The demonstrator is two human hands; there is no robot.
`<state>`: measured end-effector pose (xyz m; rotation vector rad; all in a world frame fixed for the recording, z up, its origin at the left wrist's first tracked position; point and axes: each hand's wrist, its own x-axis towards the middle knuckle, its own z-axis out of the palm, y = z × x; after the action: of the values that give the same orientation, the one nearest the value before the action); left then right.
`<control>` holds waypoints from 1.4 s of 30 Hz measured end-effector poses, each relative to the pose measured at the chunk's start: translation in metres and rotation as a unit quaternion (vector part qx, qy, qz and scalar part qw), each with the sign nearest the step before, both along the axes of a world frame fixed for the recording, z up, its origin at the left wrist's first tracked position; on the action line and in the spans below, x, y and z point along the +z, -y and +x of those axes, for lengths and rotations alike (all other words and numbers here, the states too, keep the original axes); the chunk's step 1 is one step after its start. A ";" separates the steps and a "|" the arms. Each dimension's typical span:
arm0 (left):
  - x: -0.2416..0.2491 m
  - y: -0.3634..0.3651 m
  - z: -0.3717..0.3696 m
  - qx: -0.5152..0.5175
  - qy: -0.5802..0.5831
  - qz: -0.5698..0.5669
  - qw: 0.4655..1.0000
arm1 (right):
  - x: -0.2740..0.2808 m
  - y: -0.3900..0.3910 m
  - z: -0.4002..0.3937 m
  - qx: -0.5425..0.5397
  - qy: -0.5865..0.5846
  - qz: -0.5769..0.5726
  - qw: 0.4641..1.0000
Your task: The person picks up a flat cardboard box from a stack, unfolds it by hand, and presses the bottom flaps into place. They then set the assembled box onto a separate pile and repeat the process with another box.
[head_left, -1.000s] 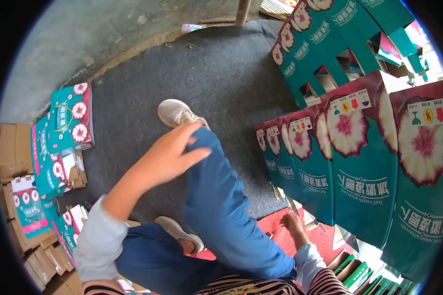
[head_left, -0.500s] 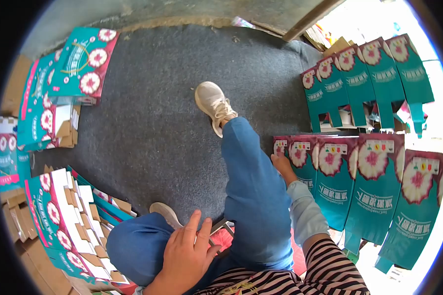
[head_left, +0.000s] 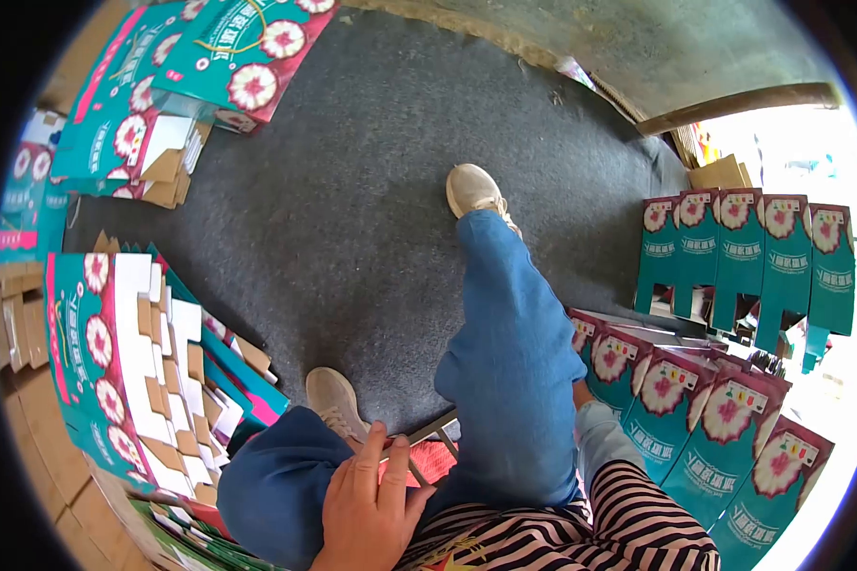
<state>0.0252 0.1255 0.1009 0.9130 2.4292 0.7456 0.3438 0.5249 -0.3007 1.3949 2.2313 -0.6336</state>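
From my end, the front row of teal cartons (head_left: pixel 671 390) leans at lower right of the frame, one overlapping the next, & the R hand (head_left: pixel 581 394) is just beside its left end, mostly hidden behind the outstretched leg (head_left: pixel 505 352), so can't tell if it's gripping, touching or empty. L hand (head_left: pixel 368 506) is at bottom centre, fingers loosely spread, nothing in it. I'd guess each carton is printed cardboard: light, fairly stiff across the face but prone to crease at corners & flaps, w/ a smooth coat that may slip a bit under a dry grip; not fragile, but would dent. Best hold imo: pinch one by its upper or side edge, thumb on the printed face, off the loose flaps, easing it off its neighbours so the row doesn't slump. Vs. half a sec ago: R hand was in plain view at the row's left end, now only a sliver shows; L hand's about where it was, a touch lower; my view's swung, so the back row of cartons (head_left: pixel 741 247) sits lower at right, the stack of cartons (head_left: pixel 86 371) at left sits higher, & more of a green-edged bundle (head_left: pixel 195 541) shows at lower left
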 end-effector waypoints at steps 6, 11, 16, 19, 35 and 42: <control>0.010 -0.010 0.010 0.017 -0.002 -0.041 0.999 | -0.018 -0.014 0.023 0.086 0.055 -0.071 0.992; 0.012 -0.020 0.023 0.057 0.018 -0.069 0.996 | -0.030 -0.004 0.023 -0.035 -0.012 -0.052 0.998; 0.023 -0.009 0.040 0.099 -0.108 -0.026 0.989 | -0.012 -0.006 -0.006 -0.081 -0.017 -0.117 0.990; 0.045 0.008 0.063 0.135 -0.229 0.008 0.964 | 0.024 -0.013 -0.036 -0.138 0.091 -0.245 0.955; 0.010 0.057 0.149 0.322 -0.389 -0.031 0.862 | 0.267 0.009 -0.278 0.120 -0.458 -0.199 0.858; 0.000 0.061 0.170 0.362 -0.382 -0.012 0.850 | 0.577 0.157 -0.236 0.506 -0.789 0.037 0.347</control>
<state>0.1956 0.0640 0.1012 0.2357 3.5671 0.6423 0.1079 0.3680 0.2762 -1.8755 3.2999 -1.5602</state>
